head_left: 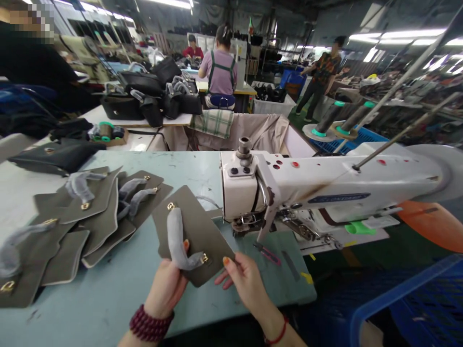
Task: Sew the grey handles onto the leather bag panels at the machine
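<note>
Because the handle (175, 236) stands in an arc off the grey panel (213, 236), my left hand (168, 282) has somewhere to hook: from my remote seat I see its fingers closed on the near side, at the panel's seven o'clock, one tip showing through the arc and the rest hidden underneath. My right hand (248, 284) has what I judge a lighter grip: the thumb lies on the four o'clock corner, pinching it against a finger behind, with other fingers loosely parted below the edge. Held from two sides like this, the panel is probably kept from swinging, its face with the gold fittings (205, 259) turned up to me. It is over the near part of the tabletop (108, 303); I cannot tell whether any edge touches.

Cloudy film wraps the handle, likely to guard it from scuffs. At nine o'clock, overlapping panels (103, 233) with similar wrapped handles lie fanned, perhaps so each lifts off easily on my left side. The sewing machine (325, 178) stands at two o'clock, its head near the panel. Pink-handled snips (267, 253) lie at three o'clock, handy for my right hand, and a blue crate (405, 283) sits at four o'clock, beyond the tabletop.
</note>
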`<act>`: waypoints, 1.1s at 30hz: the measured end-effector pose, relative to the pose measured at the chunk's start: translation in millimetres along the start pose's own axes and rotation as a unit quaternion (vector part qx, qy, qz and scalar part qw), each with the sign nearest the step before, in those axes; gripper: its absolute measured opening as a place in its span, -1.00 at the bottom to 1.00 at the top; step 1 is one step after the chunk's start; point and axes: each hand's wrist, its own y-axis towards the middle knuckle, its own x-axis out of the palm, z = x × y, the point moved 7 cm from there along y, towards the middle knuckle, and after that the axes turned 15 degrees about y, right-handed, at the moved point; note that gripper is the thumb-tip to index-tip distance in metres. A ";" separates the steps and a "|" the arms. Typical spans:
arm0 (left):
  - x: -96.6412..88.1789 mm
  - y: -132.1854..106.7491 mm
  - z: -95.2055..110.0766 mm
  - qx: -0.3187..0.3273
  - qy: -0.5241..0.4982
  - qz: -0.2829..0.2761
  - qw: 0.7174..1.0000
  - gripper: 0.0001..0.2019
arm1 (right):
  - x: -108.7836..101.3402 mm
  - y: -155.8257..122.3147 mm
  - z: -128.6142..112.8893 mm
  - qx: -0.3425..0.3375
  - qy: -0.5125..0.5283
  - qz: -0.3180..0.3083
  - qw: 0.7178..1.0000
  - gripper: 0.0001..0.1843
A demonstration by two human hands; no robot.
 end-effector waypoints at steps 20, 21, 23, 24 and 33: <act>60.2 94.7 38.1 -0.005 0.197 -0.236 0.952 -0.77 | -22.4 41.4 0.7 -0.038 0.031 0.066 0.997 -0.52; 60.9 95.3 39.2 -0.002 0.199 -0.235 0.951 -0.76 | -22.1 41.5 1.4 -0.041 0.032 0.069 0.996 -0.52; 61.2 96.2 40.2 0.001 0.199 -0.227 0.953 -0.75 | -21.9 41.5 2.2 -0.047 0.029 0.074 0.996 -0.53; 61.1 96.4 40.1 0.001 0.198 -0.223 0.955 -0.74 | -22.0 41.4 2.4 -0.049 0.027 0.076 0.996 -0.53; 38.9 76.4 30.1 -0.068 0.203 -0.210 0.954 -0.77 | -22.6 41.2 0.8 -0.044 0.030 0.082 0.995 -0.50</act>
